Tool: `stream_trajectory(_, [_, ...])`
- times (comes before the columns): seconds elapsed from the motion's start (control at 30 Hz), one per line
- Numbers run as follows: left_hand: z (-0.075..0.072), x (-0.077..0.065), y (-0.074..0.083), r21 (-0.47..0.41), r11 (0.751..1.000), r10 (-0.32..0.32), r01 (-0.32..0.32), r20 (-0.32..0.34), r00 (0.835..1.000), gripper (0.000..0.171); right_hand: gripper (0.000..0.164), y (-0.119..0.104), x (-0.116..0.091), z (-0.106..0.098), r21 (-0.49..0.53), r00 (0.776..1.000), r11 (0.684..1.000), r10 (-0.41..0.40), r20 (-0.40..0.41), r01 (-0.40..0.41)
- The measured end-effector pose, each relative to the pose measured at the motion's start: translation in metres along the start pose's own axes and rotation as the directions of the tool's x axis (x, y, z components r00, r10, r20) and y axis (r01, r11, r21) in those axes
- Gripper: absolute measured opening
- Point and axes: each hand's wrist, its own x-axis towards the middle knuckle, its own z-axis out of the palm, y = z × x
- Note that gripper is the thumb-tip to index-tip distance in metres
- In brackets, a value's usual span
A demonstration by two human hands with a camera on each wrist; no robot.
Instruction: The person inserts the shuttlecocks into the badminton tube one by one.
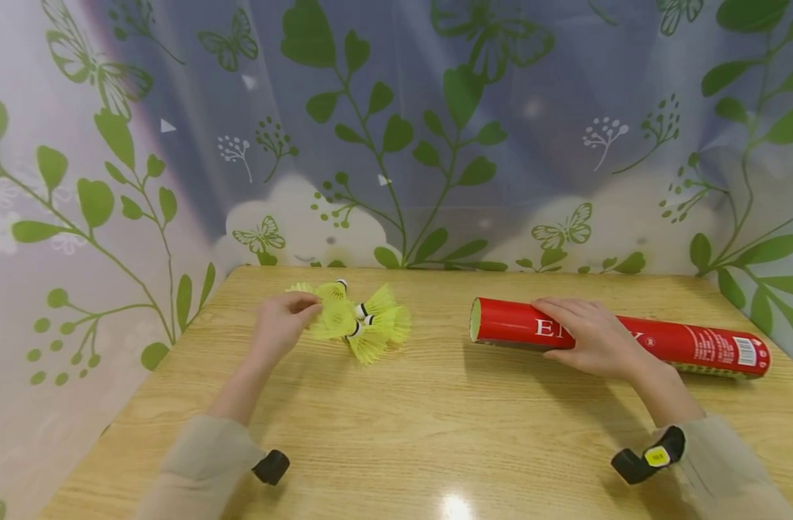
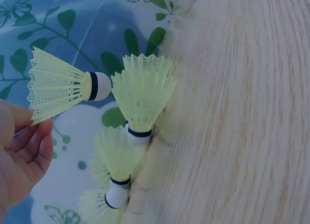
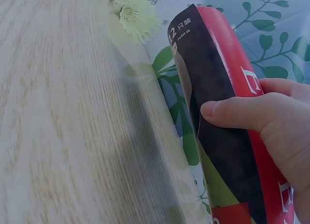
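My left hand (image 1: 282,321) pinches a yellow shuttlecock (image 2: 58,86) by the rim of its skirt. In the left wrist view its white cork points right, towards the other shuttlecocks (image 2: 143,103). Those lie in a loose cluster on the table, some with skirts overlapping. Over on the right, my right hand (image 1: 591,336) grips a red shuttlecock tube (image 1: 708,347) around its body, thumb on the near side. The tube lies roughly sideways, its greenish left end (image 1: 476,320) facing the shuttlecocks. Fingers hide part of the white lettering. A black panel (image 3: 213,64) shows along its side.
The wooden table (image 1: 383,419) ends at the back against a curtain (image 1: 409,144) printed with leaves and butterflies, which also hangs along the left. A small black camera sits at my left wrist (image 1: 271,467), another at my right wrist (image 1: 637,466).
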Motion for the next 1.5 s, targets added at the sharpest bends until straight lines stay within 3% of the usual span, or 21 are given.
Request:
stream_trajectory(0.67, [0.046, 0.012, 0.028, -0.121, 0.993, 0.019, -0.009, 0.083, 0.996, 0.019, 0.080, 0.001, -0.002, -0.002, 0.008, 1.000, 1.000, 0.019, -0.019, -0.019])
stream_trajectory(1.0, [0.070, 0.013, 0.043, -0.148, 0.989, 0.034, -0.015, 0.122, 0.992, 0.016, 0.083, 0.003, -0.001, -0.006, -0.005, 0.995, 0.998, -0.057, -0.078, 0.057])
stream_trajectory(1.33, [0.097, 0.013, 0.058, -0.250, 0.968, 0.056, -0.020, 0.136, 0.989, 0.015, 0.086, 0.002, 0.001, -0.008, -0.002, 0.996, 0.998, -0.060, -0.070, 0.060])
stream_trajectory(1.5, [0.109, 0.011, 0.065, -0.248, 0.968, 0.074, -0.034, 0.157, 0.985, 0.014, 0.085, 0.001, 0.000, -0.008, -0.004, 0.995, 0.998, -0.066, -0.071, 0.066])
